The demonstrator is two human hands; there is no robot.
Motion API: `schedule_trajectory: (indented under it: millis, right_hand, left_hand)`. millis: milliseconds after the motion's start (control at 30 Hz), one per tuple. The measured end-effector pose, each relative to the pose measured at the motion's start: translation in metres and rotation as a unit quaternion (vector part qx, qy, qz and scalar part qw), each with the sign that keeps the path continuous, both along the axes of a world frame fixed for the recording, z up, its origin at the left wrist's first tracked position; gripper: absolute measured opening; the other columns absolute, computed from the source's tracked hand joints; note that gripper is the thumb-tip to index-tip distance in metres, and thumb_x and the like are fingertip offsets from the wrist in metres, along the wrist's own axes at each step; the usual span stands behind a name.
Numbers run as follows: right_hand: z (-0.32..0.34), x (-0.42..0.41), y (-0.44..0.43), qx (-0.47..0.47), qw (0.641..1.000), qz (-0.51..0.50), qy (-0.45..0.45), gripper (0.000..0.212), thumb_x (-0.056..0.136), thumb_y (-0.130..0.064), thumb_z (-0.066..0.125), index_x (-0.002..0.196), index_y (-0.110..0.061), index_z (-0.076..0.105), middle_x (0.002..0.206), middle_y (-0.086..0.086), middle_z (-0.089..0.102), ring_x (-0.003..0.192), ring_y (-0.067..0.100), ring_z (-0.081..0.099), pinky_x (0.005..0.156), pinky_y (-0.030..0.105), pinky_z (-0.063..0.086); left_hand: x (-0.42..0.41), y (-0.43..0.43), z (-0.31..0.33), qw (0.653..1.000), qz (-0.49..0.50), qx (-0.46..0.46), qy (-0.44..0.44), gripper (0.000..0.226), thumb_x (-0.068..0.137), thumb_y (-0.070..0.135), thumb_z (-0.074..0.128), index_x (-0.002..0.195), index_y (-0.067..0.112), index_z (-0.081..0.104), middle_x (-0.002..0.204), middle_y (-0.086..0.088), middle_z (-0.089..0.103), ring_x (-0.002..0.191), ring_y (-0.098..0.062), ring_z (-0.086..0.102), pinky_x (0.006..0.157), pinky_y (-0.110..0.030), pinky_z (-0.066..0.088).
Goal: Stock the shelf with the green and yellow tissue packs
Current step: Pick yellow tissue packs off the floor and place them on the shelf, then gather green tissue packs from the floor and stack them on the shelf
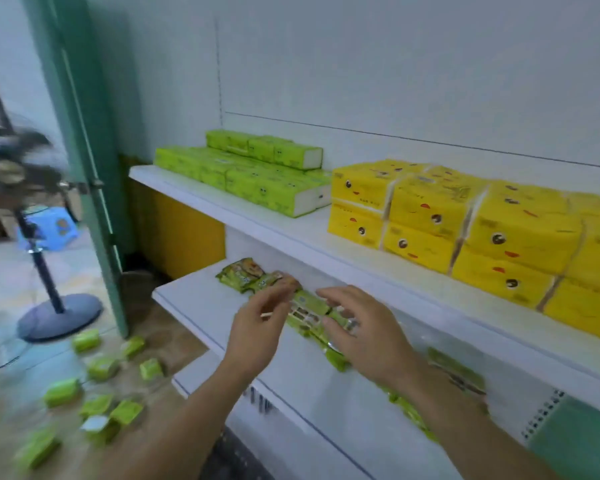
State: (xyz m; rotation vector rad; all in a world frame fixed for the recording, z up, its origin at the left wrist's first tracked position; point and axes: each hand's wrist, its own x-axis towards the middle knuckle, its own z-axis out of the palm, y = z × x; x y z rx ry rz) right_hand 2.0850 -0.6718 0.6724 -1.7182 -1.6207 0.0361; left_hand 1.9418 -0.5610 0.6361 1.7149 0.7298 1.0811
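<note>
Touching small green plastic packets (309,303) on the white middle shelf (194,299), the right hand (361,334) is holding its fingers spread; the left hand (257,327) is hovering half curled, and I cannot tell its grip; rectangular green tissue packs (257,174) and yellow tissue packs (465,230) are lying on the upper shelf (291,230).

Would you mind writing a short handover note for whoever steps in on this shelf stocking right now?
Left hand: fingertips at the row of small green packs on the lower shelf; grip unclear.
Right hand: relaxed fingers rest on that row.
Done: green tissue packs and yellow tissue packs sit on the upper shelf.
Left to do: loose green packs lie scattered on the floor.
</note>
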Motion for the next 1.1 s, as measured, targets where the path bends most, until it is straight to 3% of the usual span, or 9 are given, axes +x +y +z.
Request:
schedule_trajectory:
  millis: [67, 133, 333, 433, 533, 733, 933, 1100]
  right_hand:
    - [-0.023, -0.035, 0.031, -0.066, 0.997, 0.035, 0.016, 0.035, 0.093, -0.036, 0.054, 0.128, -0.034, 0.054, 0.121, -0.022, 0.049, 0.109, -0.002, 0.05, 0.096, 0.022, 0.043]
    - [-0.045, -0.076, 0.064, -0.117, 0.99, 0.065, 0.042, 0.034, 0.095, -0.032, 0.054, 0.129, -0.036, 0.052, 0.121, -0.023, 0.048, 0.107, -0.004, 0.051, 0.094, 0.019, 0.044]
    - [-0.117, -0.239, 0.166, -0.229, 0.96, 0.138, 0.085, 0.036, 0.093, -0.028, 0.057, 0.128, -0.027, 0.055, 0.121, -0.014, 0.053, 0.109, 0.003, 0.053, 0.094, 0.022, 0.045]
    - [-0.146, -0.309, 0.204, -0.296, 0.938, 0.157, 0.086, 0.037, 0.092, -0.031, 0.057, 0.129, -0.029, 0.054, 0.124, -0.013, 0.053, 0.109, 0.005, 0.053, 0.093, 0.024, 0.045]
    - [-0.166, -0.355, 0.235, -0.351, 0.917, 0.171, 0.086, 0.038, 0.093, -0.033, 0.057, 0.13, -0.03, 0.053, 0.116, -0.015, 0.051, 0.106, 0.004, 0.052, 0.089, 0.023, 0.044]
    - [-0.199, -0.399, 0.311, -0.391, 0.897, 0.178, 0.102, 0.038, 0.095, -0.029, 0.054, 0.133, -0.026, 0.051, 0.119, -0.013, 0.051, 0.106, 0.004, 0.051, 0.085, 0.02, 0.041]
    - [-0.273, -0.42, 0.42, -0.447, 0.867, 0.15, 0.16, 0.033, 0.093, -0.03, 0.057, 0.126, -0.03, 0.055, 0.118, -0.01, 0.057, 0.105, 0.007, 0.055, 0.07, 0.021, 0.052]
    - [-0.365, -0.422, 0.534, -0.496, 0.842, 0.116, 0.179, 0.038, 0.087, -0.029, 0.063, 0.124, -0.026, 0.058, 0.111, -0.009, 0.063, 0.096, 0.01, 0.06, 0.089, 0.038, 0.052]
  left_hand:
    - [-0.053, 0.02, -0.026, 0.995, 0.063, -0.076, 0.004, 0.024, 0.095, 0.011, 0.053, 0.109, 0.026, 0.065, 0.103, 0.012, 0.069, 0.097, -0.005, 0.064, 0.088, -0.027, 0.051]
    - [-0.108, 0.037, -0.048, 0.983, 0.119, -0.137, 0.008, 0.021, 0.094, 0.011, 0.055, 0.106, 0.024, 0.066, 0.101, 0.008, 0.07, 0.095, -0.01, 0.065, 0.088, -0.033, 0.051]
    - [-0.287, 0.08, -0.105, 0.934, 0.22, -0.282, -0.001, 0.021, 0.091, 0.005, 0.057, 0.109, 0.008, 0.066, 0.091, 0.0, 0.068, 0.082, -0.012, 0.06, 0.069, -0.019, 0.043]
    - [-0.367, 0.097, -0.129, 0.916, 0.247, -0.314, 0.039, 0.018, 0.092, 0.01, 0.057, 0.106, 0.013, 0.067, 0.094, -0.004, 0.068, 0.086, -0.015, 0.06, 0.069, -0.022, 0.042]
    - [-0.427, 0.117, -0.148, 0.899, 0.267, -0.341, 0.064, 0.019, 0.092, 0.016, 0.057, 0.109, 0.017, 0.066, 0.099, -0.004, 0.07, 0.088, -0.018, 0.062, 0.073, -0.029, 0.043]
    - [-0.478, 0.183, -0.166, 0.884, 0.267, -0.379, 0.06, 0.018, 0.093, 0.021, 0.057, 0.109, 0.019, 0.065, 0.102, 0.002, 0.068, 0.093, -0.012, 0.063, 0.078, -0.03, 0.044]
    - [-0.505, 0.289, -0.204, 0.866, 0.257, -0.42, 0.086, 0.019, 0.093, 0.021, 0.056, 0.109, 0.018, 0.066, 0.104, 0.001, 0.069, 0.092, -0.012, 0.064, 0.08, -0.029, 0.045]
    - [-0.508, 0.418, -0.264, 0.836, 0.274, -0.47, 0.075, 0.016, 0.092, 0.016, 0.056, 0.103, 0.018, 0.068, 0.104, -0.005, 0.07, 0.091, -0.016, 0.064, 0.076, -0.025, 0.045]
